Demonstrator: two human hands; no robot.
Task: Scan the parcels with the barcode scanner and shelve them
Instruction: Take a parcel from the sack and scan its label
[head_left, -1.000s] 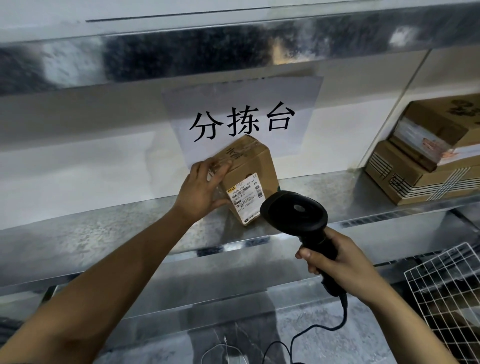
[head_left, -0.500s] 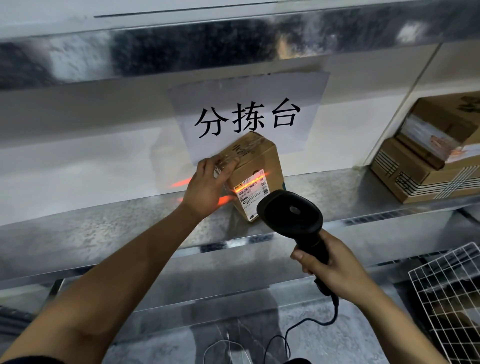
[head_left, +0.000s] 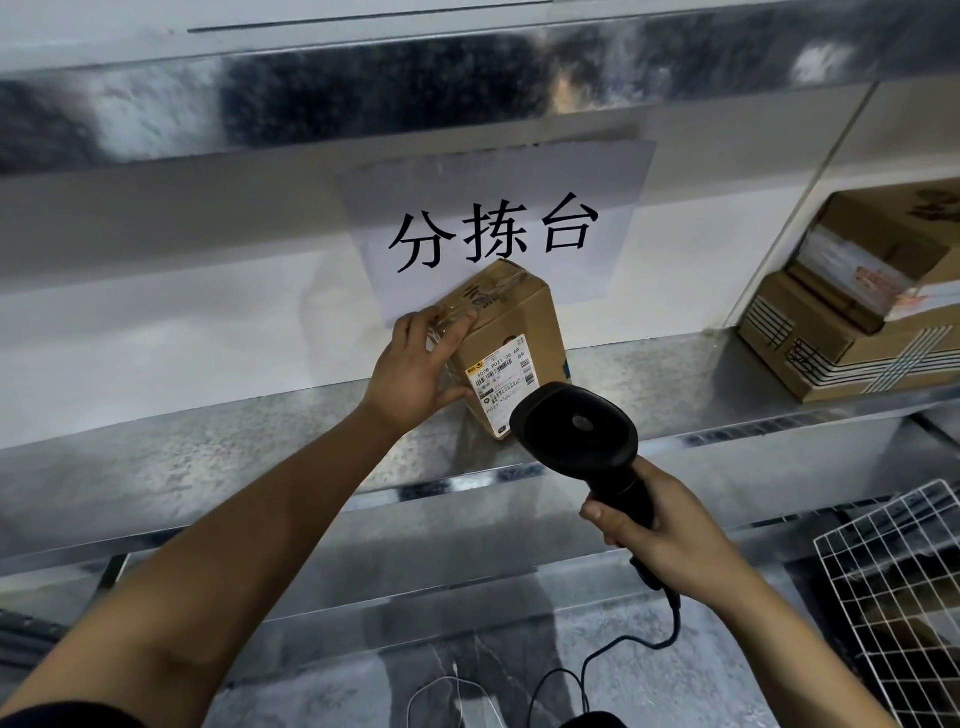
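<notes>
The small cardboard parcel (head_left: 511, 332) stands tilted on the metal shelf (head_left: 234, 447), under the paper sign (head_left: 493, 228) on the wall. The left hand (head_left: 415, 364) grips its left side, fingers curled over the taped top, thumb at the lower edge. The white label (head_left: 501, 371) faces out; its print is too small to read, and its lower corner sits behind the barcode scanner (head_left: 582, 436). The right hand (head_left: 660, 530) wraps the scanner's handle, its cable (head_left: 613, 660) running out of view below. Stacked boxes (head_left: 857, 322) and a wire basket (head_left: 898, 587) are cut off at right.
</notes>
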